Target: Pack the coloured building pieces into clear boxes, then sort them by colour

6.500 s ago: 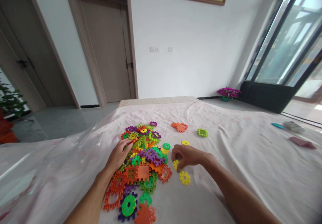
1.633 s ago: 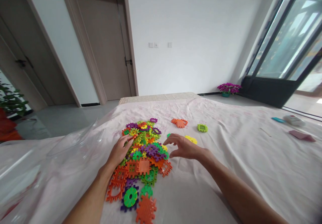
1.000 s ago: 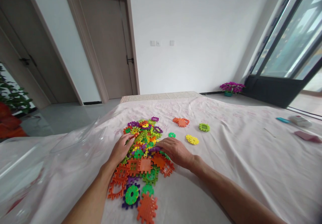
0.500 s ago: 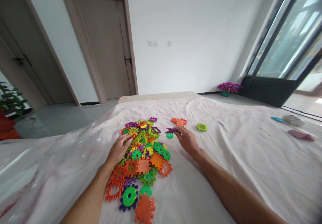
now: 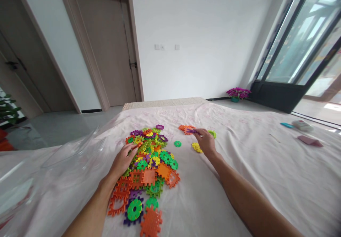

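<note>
My right hand (image 5: 206, 140) pinches a purple building piece (image 5: 191, 130) over the orange square pieces (image 5: 183, 128) lying on the cloth. Partly behind that hand lie a yellow flower-shaped disc (image 5: 196, 147) and a lime-green square frame (image 5: 213, 134). A green disc (image 5: 177, 144) sits apart, between the pile and the right hand. At the left side of the mixed pile of plastic pieces (image 5: 148, 176), my left hand (image 5: 124, 159) rests with fingers stretched out and thumb apart. Its fingertips touch the pile beside a small orange piece (image 5: 139, 145).
Clear plastic packaging (image 5: 71, 155) lies at the left on the pale bedcloth (image 5: 239, 151). Toward the right edge are a blue object (image 5: 286, 125), a white rounded object (image 5: 302, 125) and a folded pink item (image 5: 310, 140). Potted purple flowers (image 5: 238, 93) stand by the wall.
My right hand has moved right and slightly away from me with the purple piece, from beside the green disc to the orange pieces. The yellow disc now shows. My left hand stays at the pile.
</note>
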Available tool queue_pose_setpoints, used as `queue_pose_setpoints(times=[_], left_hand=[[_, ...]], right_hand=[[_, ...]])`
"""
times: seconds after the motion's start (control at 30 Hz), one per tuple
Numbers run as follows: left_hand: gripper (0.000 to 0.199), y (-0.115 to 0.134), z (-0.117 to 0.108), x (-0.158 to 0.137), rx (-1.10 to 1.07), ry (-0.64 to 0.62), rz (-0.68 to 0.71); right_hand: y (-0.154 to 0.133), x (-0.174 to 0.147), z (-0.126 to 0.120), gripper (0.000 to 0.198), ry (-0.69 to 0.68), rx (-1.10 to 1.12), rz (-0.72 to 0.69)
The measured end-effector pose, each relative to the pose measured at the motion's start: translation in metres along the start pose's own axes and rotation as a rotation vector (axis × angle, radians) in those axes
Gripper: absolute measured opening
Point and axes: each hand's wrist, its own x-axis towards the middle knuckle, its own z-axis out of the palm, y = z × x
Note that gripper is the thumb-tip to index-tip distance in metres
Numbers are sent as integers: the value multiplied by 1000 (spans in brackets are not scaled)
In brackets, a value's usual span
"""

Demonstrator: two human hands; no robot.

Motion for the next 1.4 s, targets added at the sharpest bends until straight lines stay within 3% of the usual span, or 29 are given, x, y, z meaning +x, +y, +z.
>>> queue_pose_setpoints(times=[0.27,0.47,0.6,0.73,0.97,1.13,1.23,1.33,1.4], left_hand=[[46,-3,2,1,-10,-12,5],[44,-3,1,1,-22,1,20],[44,-4,1,1,-19,4,13],[45,-4,2,1,-17,-3,11],[44,-4,1,1,-13,-10,6],[44,-6,2,1,-22,-7,-3],[45,-6,3,1,-28,-10,-13],[46,-4,3,1,-34,-12,-16],[46,-3,3,1,-37,-10,-14]], right_hand=[[57,23,-19,41,154,-44,279],[70,51,-19,43,202,-155,298],[76,64,-18,43,60,-240,289],[79,56,-16,45,-126,-378,284],[85,40,-22,61,-228,-558,294],[92,44,-35,62,-182,-673,302],[87,45,-32,60,-190,-709,185],[81,45,-19,53,-305,-699,20],[81,46,-11,47,-388,-713,-8]])
